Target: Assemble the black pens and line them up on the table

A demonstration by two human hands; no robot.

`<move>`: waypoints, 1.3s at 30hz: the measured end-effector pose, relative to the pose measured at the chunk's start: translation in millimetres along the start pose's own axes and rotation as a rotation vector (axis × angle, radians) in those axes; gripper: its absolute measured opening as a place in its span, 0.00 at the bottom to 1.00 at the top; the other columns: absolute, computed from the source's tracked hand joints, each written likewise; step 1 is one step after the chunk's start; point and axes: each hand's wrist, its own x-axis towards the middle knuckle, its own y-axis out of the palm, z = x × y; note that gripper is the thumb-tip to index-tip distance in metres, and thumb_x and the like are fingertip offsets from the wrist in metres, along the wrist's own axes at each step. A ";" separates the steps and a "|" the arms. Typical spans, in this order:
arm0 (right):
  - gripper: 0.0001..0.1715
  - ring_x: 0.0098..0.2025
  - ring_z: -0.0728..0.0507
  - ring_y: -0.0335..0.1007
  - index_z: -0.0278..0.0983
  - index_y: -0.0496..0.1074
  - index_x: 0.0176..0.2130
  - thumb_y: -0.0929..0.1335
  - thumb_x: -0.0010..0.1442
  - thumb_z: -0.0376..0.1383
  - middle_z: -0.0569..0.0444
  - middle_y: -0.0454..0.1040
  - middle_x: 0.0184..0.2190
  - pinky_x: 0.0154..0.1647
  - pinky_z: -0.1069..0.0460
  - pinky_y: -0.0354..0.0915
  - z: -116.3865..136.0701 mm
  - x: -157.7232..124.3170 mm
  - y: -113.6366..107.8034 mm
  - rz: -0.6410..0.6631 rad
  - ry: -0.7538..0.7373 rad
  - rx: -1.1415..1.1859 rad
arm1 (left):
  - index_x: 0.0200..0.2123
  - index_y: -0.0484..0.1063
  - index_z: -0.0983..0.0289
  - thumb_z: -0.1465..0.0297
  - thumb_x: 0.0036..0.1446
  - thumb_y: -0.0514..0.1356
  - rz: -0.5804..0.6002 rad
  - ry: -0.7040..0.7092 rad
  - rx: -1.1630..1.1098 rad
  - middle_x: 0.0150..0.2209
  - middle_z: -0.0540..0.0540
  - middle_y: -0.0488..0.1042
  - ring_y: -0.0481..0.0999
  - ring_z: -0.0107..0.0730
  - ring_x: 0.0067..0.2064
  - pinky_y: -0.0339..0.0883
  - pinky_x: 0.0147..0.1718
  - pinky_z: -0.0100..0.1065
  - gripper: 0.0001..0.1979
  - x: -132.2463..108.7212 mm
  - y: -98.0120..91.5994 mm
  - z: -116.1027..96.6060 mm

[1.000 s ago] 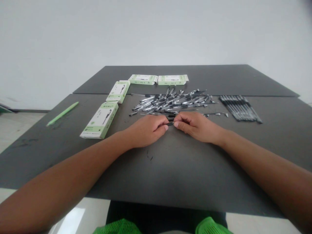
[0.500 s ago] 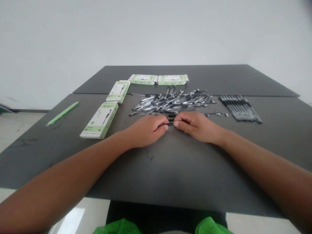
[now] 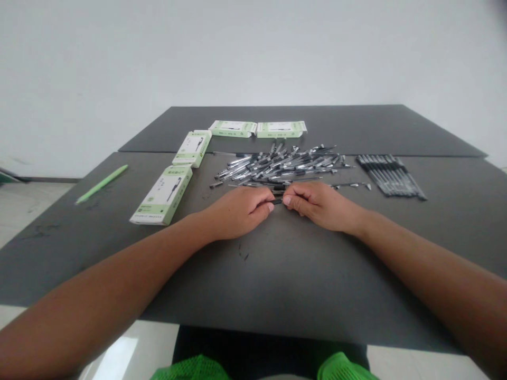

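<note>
My left hand [image 3: 245,211] and my right hand [image 3: 319,205] meet at the middle of the table, just in front of a loose pile of pen parts [image 3: 285,162]. Between the fingertips runs a dark pen [image 3: 278,201], its black grip showing in the small gap. The left fingers pinch one end and the right thumb and forefinger pinch the other; both ends are hidden in the hands. To the right of my right hand, several black-gripped pens [image 3: 390,176] lie side by side in a neat row.
Two green-and-white boxes [image 3: 162,195] stand in a line left of the pile. Two more similar boxes [image 3: 281,130] lie behind it. A light green pen-shaped stick [image 3: 102,183] rests at the far left of the dark table [image 3: 301,285]. Small parts [image 3: 354,185] lie near my right hand.
</note>
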 end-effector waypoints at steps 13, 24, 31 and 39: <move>0.16 0.32 0.46 0.66 0.38 0.77 0.41 0.69 0.75 0.47 0.56 0.75 0.31 0.34 0.51 0.59 1.2 -0.3 -0.3 -0.019 0.001 -0.032 | 0.47 0.78 0.63 0.64 0.76 0.55 0.017 -0.010 0.006 0.41 0.55 0.83 0.79 0.37 0.40 0.64 0.39 0.37 0.13 0.1 -0.9 0.5; 0.13 0.32 0.46 0.67 0.38 0.77 0.41 0.70 0.73 0.44 0.56 0.76 0.31 0.36 0.51 0.59 -2.3 1.0 1.5 -0.032 0.017 -0.034 | 0.48 0.78 0.63 0.64 0.76 0.53 0.038 -0.016 0.014 0.42 0.57 0.82 0.80 0.40 0.42 0.66 0.41 0.38 0.15 -0.1 -2.1 -0.2; 0.12 0.31 0.46 0.67 0.38 0.77 0.42 0.71 0.73 0.44 0.56 0.75 0.30 0.35 0.51 0.59 -2.2 1.0 1.7 -0.032 0.034 -0.010 | 0.48 0.78 0.63 0.64 0.76 0.53 0.035 -0.009 0.025 0.42 0.57 0.83 0.80 0.40 0.43 0.66 0.42 0.38 0.14 0.2 -1.2 1.5; 0.17 0.32 0.46 0.68 0.38 0.77 0.41 0.68 0.76 0.47 0.55 0.75 0.30 0.36 0.50 0.59 0.0 0.4 -0.3 -0.019 -0.002 -0.039 | 0.46 0.77 0.63 0.64 0.77 0.53 0.032 0.000 0.000 0.40 0.56 0.81 0.78 0.37 0.40 0.63 0.40 0.37 0.14 0.0 -1.4 1.1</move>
